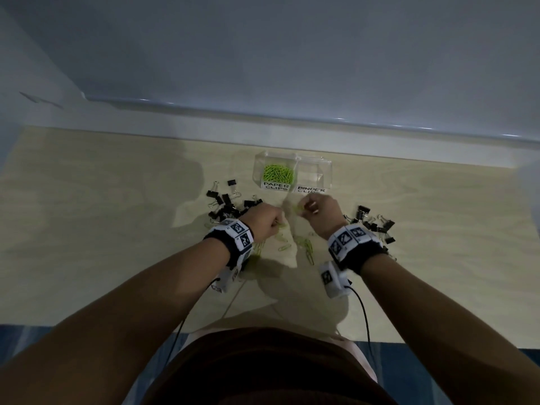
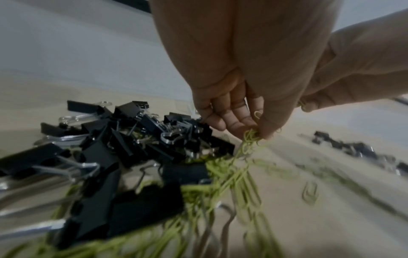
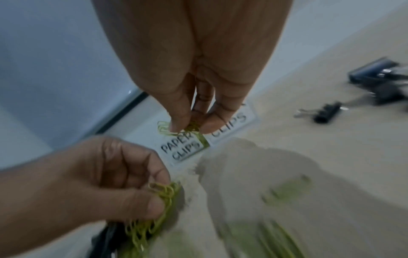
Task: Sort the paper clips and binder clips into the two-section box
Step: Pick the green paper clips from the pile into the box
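My right hand [image 1: 321,210] and left hand [image 1: 264,222] each pinch green paper clips [image 3: 192,128]; the PAPER CLIPS section [image 1: 277,171] lies at 11 o'clock, nearer my right.

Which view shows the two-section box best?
The head view: the whole box shows, paper clips in its left section, the right one apparently empty. The right wrist view catches only its labels; the left wrist view misses it.
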Demonstrator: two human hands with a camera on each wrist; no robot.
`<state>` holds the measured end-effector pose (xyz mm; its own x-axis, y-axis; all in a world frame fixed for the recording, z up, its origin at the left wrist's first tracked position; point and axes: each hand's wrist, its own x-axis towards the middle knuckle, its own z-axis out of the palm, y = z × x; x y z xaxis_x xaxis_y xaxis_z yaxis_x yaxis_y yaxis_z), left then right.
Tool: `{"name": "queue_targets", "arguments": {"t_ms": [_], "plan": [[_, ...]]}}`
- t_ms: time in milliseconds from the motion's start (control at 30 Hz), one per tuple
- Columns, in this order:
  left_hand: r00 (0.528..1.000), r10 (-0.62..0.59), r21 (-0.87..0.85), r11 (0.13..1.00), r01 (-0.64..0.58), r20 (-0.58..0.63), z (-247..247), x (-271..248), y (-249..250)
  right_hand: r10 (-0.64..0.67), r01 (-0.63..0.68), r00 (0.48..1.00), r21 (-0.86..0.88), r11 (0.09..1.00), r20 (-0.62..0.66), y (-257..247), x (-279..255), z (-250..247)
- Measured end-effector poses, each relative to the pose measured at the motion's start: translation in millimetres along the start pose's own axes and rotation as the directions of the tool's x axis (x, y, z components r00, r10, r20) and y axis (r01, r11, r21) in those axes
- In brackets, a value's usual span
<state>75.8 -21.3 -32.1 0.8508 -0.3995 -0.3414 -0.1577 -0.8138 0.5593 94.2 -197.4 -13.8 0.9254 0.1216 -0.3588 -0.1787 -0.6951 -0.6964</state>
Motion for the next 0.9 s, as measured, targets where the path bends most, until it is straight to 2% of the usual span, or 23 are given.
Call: {"name": "queue_targets", "arguments": {"t_ms": [133, 233, 433, 533, 633, 700, 800, 900], "plan": [[0.99, -0.02, -0.191, 0.982, -0.007, -0.142, -25, 1, 0, -0.095, 0.103, 0.992, 0.1, 0.99, -0.088, -36, 33, -14], [0.973, -0.062, -0.291, 0.957, -0.005, -0.221, -48, 5, -1, -0.133, 0.147, 0.98, 0.092, 0.985, -0.145, -56, 56, -14], [0.913, -0.152, -0.351, 0.936, 0.01, -0.38, -76, 25, 2, -0.074, 0.073, 0.989, -0.012, 0.997, -0.128, -58, 75, 0], [0.884, -0.178, -0.319, 0.947, 0.035, -0.432, -79, 47, 5, -0.14, 0.132, 0.974, -0.054, 0.99, -0.177, -43, 62, -4], [0.905, -0.149, -0.217, 0.974, 0.065, -0.4, -77, 63, 6, -0.156, 0.141, 0.974, -0.098, 0.985, -0.165, -17, 38, -12], [0.926, -0.104, -0.096, 0.993, 0.074, -0.363, -73, 65, 6, -0.101, 0.088, 0.993, -0.172, 0.981, -0.068, 3, 20, -16], [0.944, -0.007, 0.021, 1.0, 0.015, -0.329, -61, 45, 10, -0.006, 0.037, 0.996, -0.347, 0.937, 0.089, 31, -4, -20], [0.99, 0.076, 0.083, 0.994, -0.067, -0.117, -31, 14, 12, 0.035, 0.042, 0.983, -0.407, 0.912, 0.181, 47, -26, -18]]}}
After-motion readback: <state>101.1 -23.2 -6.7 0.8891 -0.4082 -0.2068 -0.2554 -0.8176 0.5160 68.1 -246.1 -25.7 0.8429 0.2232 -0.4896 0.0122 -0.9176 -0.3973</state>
